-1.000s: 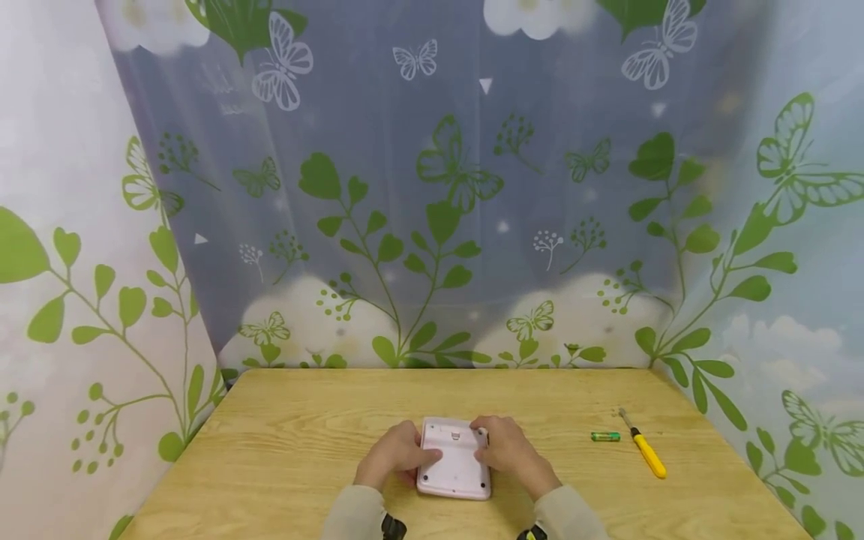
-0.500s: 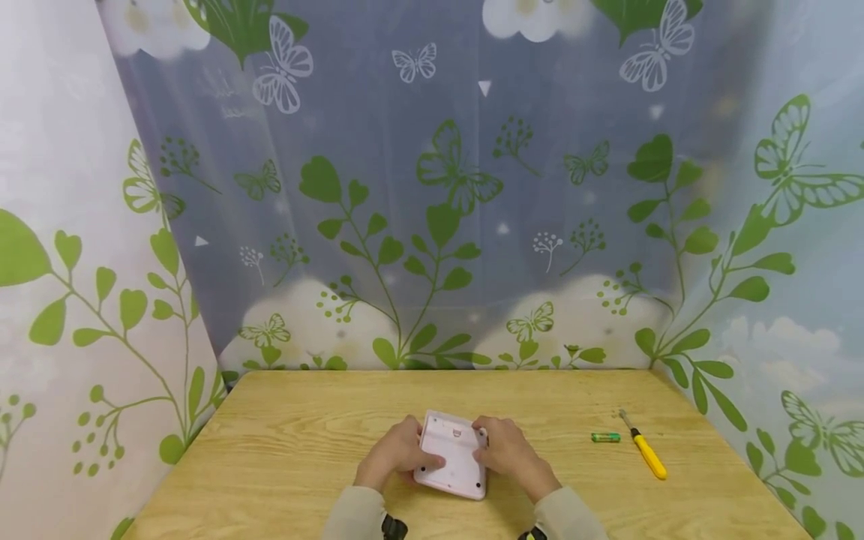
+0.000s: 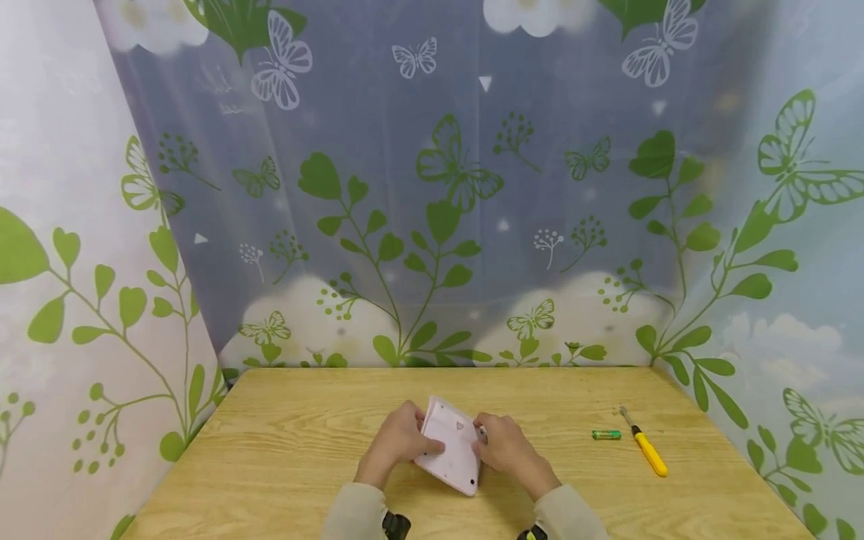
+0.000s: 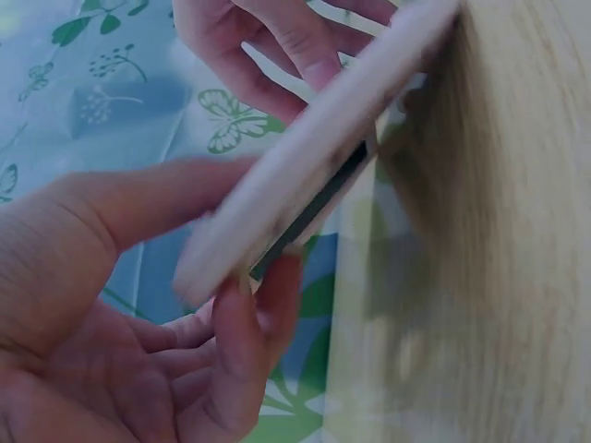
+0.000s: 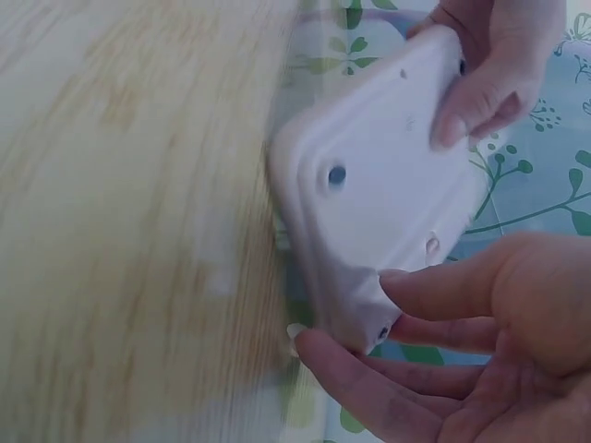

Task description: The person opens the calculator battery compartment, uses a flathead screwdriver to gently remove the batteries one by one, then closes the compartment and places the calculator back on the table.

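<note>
A pale pink calculator (image 3: 455, 461) is tilted over the front of the table, its underside with small dark feet turned up toward the head view. My left hand (image 3: 398, 436) grips its left side, thumb (image 5: 466, 106) lying across the back. On the other side my right hand (image 3: 508, 450) holds the edge, with the thumb on the back and fingers near the corner. The left wrist view catches the calculator (image 4: 319, 138) edge-on, a dark strip (image 4: 314, 210) showing on its front face. Most of that front is hidden.
A green battery (image 3: 606, 435) lies to the right on the wooden table (image 3: 304, 450). Beside it is a yellow-handled screwdriver (image 3: 649, 451), its shaft pointing away. Printed curtains (image 3: 432, 262) with leaves and butterflies hang behind the table and along both sides.
The calculator has gone from nearly flat to steeply tilted and twisted, its far left corner rising. Both hands have kept their hold and shifted little. The battery and screwdriver are where they were.
</note>
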Tool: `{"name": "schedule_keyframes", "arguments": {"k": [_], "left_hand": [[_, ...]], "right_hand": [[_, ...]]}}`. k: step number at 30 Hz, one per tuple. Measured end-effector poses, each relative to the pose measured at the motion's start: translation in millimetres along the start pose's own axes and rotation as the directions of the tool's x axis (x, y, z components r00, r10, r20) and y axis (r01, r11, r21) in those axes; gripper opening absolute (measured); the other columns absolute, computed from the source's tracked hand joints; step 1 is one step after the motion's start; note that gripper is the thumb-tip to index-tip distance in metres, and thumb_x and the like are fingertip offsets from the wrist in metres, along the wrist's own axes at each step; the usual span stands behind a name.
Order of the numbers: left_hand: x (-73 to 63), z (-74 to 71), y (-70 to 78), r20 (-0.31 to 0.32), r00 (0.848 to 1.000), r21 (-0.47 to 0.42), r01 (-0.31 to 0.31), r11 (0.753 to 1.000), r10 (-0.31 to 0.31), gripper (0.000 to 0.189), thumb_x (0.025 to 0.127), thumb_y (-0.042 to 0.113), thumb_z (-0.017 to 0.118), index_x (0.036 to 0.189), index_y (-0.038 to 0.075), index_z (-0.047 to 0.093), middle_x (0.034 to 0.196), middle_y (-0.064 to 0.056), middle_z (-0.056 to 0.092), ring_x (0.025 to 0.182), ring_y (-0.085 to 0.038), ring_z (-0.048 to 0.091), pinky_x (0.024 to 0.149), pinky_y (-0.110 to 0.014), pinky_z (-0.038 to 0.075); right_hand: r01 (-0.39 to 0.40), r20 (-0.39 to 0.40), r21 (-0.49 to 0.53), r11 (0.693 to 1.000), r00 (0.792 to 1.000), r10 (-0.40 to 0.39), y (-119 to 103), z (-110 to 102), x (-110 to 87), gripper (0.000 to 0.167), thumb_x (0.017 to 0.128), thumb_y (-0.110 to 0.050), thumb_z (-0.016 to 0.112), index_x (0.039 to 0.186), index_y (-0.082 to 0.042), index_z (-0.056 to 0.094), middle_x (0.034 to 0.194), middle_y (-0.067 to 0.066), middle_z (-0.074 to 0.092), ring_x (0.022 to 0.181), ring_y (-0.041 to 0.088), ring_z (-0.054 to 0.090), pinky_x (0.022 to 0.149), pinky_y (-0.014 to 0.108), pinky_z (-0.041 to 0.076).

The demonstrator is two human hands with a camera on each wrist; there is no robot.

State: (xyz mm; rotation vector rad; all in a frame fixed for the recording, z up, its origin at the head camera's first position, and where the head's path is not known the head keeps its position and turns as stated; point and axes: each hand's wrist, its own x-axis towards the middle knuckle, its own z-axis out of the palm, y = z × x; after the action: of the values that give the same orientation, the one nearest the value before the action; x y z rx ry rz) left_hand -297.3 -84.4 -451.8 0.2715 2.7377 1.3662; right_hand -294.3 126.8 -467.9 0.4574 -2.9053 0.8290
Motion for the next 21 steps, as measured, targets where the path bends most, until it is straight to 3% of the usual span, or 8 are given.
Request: {"name": "schedule_keyframes", "arguments": {"k": [6,12,17,21], "left_hand": [[0.8,-4.2,5.7,-0.127,0.99,0.054,-0.055,0.997,0.062,0.04,0.078,0.005,0.086,0.108,-0.003,0.061,0.096,-0.015,0.066,0.081,-0.021,0.064,0.065,-0.033,0.059],[1.4,-4.1,13.8,-0.22,0.969,0.141,-0.079,0.987,0.109,0.041,0.071,0.005,0.088,0.107,0.003,0.068,0.098,-0.011,0.07,0.083,-0.022,0.066,0.065,-0.034,0.057],[-0.8,-1.7,21.7,-0.275,0.949,0.231,-0.089,0.969,0.153,0.038,0.068,0.005,0.087,0.102,0.009,0.072,0.095,-0.007,0.073,0.081,-0.021,0.066,0.062,-0.033,0.052],[-4.4,3.4,29.0,-0.277,0.939,0.289,-0.118,0.95,0.201,0.037,0.068,0.003,0.086,0.101,0.011,0.073,0.091,-0.005,0.072,0.078,-0.019,0.065,0.059,-0.032,0.052]], "right_hand": [[0.022,-0.001,0.028,0.999,1.0,-0.022,-4,-1,0.0,0.03,0.09,-0.003,0.074,0.117,0.009,0.069,0.101,0.018,0.074,0.088,0.024,0.068,0.073,0.04,0.059],[0.025,0.03,0.098,0.995,0.999,-0.028,-7,-4,1.2,0.033,0.095,-0.004,0.07,0.125,0.007,0.067,0.107,0.021,0.074,0.097,0.031,0.071,0.077,0.044,0.061],[0.053,-0.036,0.173,0.984,0.998,-0.047,-7,-11,2.4,0.033,0.098,-0.008,0.067,0.128,0.004,0.065,0.109,0.024,0.075,0.093,0.035,0.075,0.077,0.045,0.063],[0.049,-0.106,0.251,0.967,0.994,-0.023,-10,-21,1.6,0.033,0.1,-0.01,0.066,0.13,0.001,0.064,0.112,0.025,0.074,0.088,0.035,0.076,0.072,0.043,0.064]]}}
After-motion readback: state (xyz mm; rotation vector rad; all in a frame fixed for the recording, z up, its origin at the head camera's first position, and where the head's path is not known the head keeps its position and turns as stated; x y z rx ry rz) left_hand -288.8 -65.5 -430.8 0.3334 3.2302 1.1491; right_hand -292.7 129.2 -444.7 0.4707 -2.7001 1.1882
